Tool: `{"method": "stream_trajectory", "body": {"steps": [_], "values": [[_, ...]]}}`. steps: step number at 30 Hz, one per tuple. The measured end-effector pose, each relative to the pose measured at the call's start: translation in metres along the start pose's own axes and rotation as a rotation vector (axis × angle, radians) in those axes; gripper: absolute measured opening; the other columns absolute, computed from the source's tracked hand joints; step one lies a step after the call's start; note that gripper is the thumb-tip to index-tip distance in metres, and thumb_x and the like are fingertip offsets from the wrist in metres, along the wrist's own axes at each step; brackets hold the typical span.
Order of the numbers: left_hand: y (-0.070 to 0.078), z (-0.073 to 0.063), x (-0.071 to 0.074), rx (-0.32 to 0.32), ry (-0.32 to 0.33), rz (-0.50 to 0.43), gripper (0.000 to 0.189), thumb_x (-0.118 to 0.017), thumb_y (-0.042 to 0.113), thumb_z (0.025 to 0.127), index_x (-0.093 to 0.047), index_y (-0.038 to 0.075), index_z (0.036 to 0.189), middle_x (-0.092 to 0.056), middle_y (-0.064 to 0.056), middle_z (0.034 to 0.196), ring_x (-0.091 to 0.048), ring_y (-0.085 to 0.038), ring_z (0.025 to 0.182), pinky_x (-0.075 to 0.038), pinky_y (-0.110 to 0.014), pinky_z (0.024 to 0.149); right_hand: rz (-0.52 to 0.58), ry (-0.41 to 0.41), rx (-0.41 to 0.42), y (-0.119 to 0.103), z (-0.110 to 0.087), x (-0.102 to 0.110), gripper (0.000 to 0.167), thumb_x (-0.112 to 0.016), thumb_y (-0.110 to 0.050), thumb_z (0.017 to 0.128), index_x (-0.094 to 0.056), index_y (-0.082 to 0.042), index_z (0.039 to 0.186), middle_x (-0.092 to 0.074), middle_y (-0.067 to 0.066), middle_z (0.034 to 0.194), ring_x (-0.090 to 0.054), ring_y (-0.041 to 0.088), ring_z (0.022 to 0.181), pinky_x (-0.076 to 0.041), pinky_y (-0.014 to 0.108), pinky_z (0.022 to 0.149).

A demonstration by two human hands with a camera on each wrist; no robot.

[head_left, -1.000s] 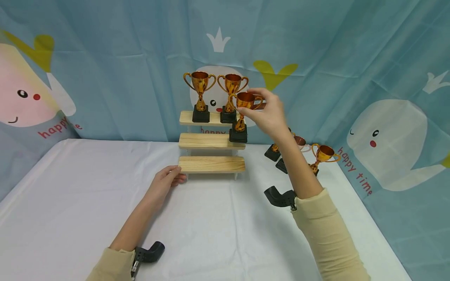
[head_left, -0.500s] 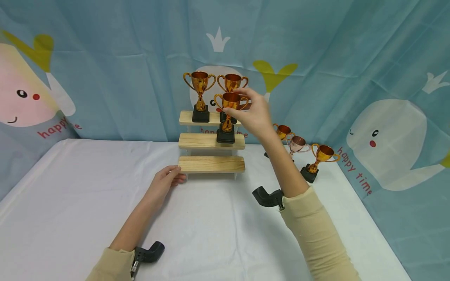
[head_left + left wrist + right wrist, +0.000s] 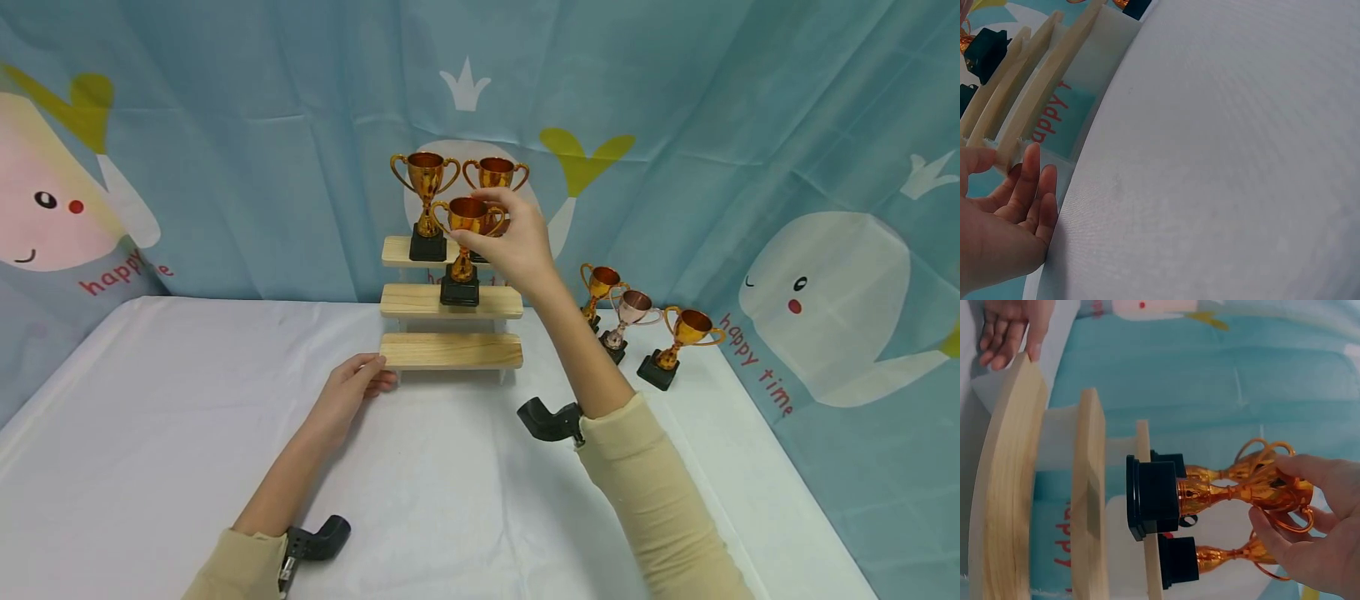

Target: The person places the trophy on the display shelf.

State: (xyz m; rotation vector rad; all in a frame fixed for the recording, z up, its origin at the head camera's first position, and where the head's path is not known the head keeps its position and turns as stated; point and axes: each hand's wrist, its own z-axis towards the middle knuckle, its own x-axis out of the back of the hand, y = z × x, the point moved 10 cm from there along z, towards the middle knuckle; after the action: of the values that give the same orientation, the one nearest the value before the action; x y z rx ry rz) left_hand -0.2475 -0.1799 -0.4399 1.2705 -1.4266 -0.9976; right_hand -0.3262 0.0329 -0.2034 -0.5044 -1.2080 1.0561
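My right hand [image 3: 521, 242] holds a small gold trophy cup [image 3: 461, 287] by its bowl, thumb in front and fingers behind. The trophy is upright, its black base overlapping the middle step [image 3: 483, 302] of a three-tier wooden display stand [image 3: 450, 352] in the head view. From the right wrist, a gap shows between that base [image 3: 1154, 497] and the middle step [image 3: 1089, 487]. On the top tier stand two more gold trophies, one at left [image 3: 427, 175] and one at right [image 3: 495, 171], the latter partly hidden. My left hand [image 3: 348, 387] pinches the lowest step's left end [image 3: 1013, 147].
Right of the stand, two gold trophies [image 3: 600, 283] [image 3: 688, 327] and a rose-coloured trophy [image 3: 633, 308] stand on the white tablecloth [image 3: 435, 492]. A blue printed curtain [image 3: 315, 167] hangs close behind the stand and along the right side.
My right hand has carried the gold trophy leftward along the middle step, from its right end to about its middle. The left hand has stayed at the lowest step.
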Motion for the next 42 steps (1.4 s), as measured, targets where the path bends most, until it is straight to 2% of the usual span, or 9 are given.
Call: {"method": "stream_trajectory", "body": {"steps": [2, 8, 14, 19, 27, 31, 38, 42], "values": [[0.000, 0.000, 0.000, 0.002, 0.000, 0.001, 0.043, -0.047, 0.025, 0.114, -0.051, -0.007, 0.142, -0.071, 0.005, 0.098, -0.063, -0.003, 0.093, -0.049, -0.018, 0.087, 0.013, -0.005, 0.000, 0.000, 0.001, -0.003, 0.057, -0.083, -0.016, 0.094, -0.059, -0.007, 0.145, -0.057, 0.012, 0.150, -0.050, 0.028, 0.140, -0.050, 0.041, 0.104], [0.000, 0.000, 0.000, 0.004, 0.002, 0.000, 0.043, -0.047, 0.025, 0.114, -0.051, -0.007, 0.142, -0.071, 0.005, 0.098, -0.063, -0.004, 0.093, -0.049, -0.018, 0.087, 0.038, -0.015, -0.004, 0.000, 0.002, -0.012, 0.057, -0.082, -0.015, 0.094, -0.060, -0.007, 0.145, -0.058, 0.012, 0.150, -0.061, 0.030, 0.115, -0.052, 0.033, 0.081], [-0.001, 0.000, 0.000, 0.010, 0.009, -0.001, 0.043, -0.047, 0.025, 0.114, -0.050, -0.007, 0.143, -0.071, 0.006, 0.097, -0.063, -0.003, 0.092, -0.048, -0.018, 0.087, 0.037, -0.021, 0.014, 0.001, 0.004, -0.021, 0.055, -0.082, -0.015, 0.094, -0.061, -0.008, 0.144, -0.060, 0.011, 0.149, -0.061, 0.028, 0.123, -0.054, 0.036, 0.087], [-0.001, 0.001, 0.000, 0.013, 0.009, 0.000, 0.044, -0.047, 0.026, 0.114, -0.050, -0.007, 0.143, -0.071, 0.006, 0.097, -0.063, -0.003, 0.092, -0.048, -0.018, 0.087, 0.062, -0.028, 0.010, 0.003, 0.006, -0.029, 0.055, -0.082, -0.014, 0.094, -0.061, -0.008, 0.144, -0.061, 0.012, 0.147, -0.065, 0.028, 0.113, -0.056, 0.035, 0.083], [0.000, 0.001, 0.000, 0.004, 0.000, -0.002, 0.047, -0.047, 0.027, 0.114, -0.048, -0.008, 0.145, -0.072, 0.005, 0.101, -0.063, -0.003, 0.092, -0.049, -0.019, 0.085, 0.064, -0.040, 0.016, 0.005, 0.010, -0.039, 0.056, -0.083, -0.015, 0.094, -0.061, -0.008, 0.145, -0.060, 0.011, 0.149, -0.065, 0.028, 0.111, -0.054, 0.032, 0.081], [-0.001, 0.001, 0.000, 0.014, 0.006, 0.014, 0.046, -0.046, 0.027, 0.114, -0.049, -0.007, 0.145, -0.071, 0.004, 0.101, -0.063, -0.003, 0.093, -0.049, -0.018, 0.087, 0.077, -0.053, 0.019, 0.004, 0.011, -0.044, 0.057, -0.082, -0.014, 0.094, -0.060, -0.006, 0.146, -0.058, 0.011, 0.150, -0.066, 0.029, 0.101, -0.053, 0.031, 0.077], [0.000, 0.000, 0.000, 0.018, 0.008, 0.021, 0.045, -0.045, 0.026, 0.115, -0.050, -0.008, 0.144, -0.071, 0.003, 0.101, -0.063, -0.004, 0.094, -0.049, -0.018, 0.087, 0.084, -0.077, -0.001, 0.005, 0.012, -0.052, 0.057, -0.083, -0.015, 0.094, -0.059, -0.008, 0.146, -0.058, 0.011, 0.150, -0.068, 0.029, 0.105, -0.057, 0.033, 0.083], [0.000, -0.001, 0.000, 0.019, 0.009, 0.024, 0.045, -0.045, 0.027, 0.115, -0.050, -0.007, 0.144, -0.071, 0.003, 0.102, -0.063, -0.004, 0.094, -0.049, -0.018, 0.087, 0.093, -0.085, 0.004, 0.005, 0.012, -0.054, 0.056, -0.083, -0.014, 0.094, -0.060, -0.009, 0.145, -0.058, 0.011, 0.150, -0.070, 0.029, 0.100, -0.058, 0.033, 0.082]]}}
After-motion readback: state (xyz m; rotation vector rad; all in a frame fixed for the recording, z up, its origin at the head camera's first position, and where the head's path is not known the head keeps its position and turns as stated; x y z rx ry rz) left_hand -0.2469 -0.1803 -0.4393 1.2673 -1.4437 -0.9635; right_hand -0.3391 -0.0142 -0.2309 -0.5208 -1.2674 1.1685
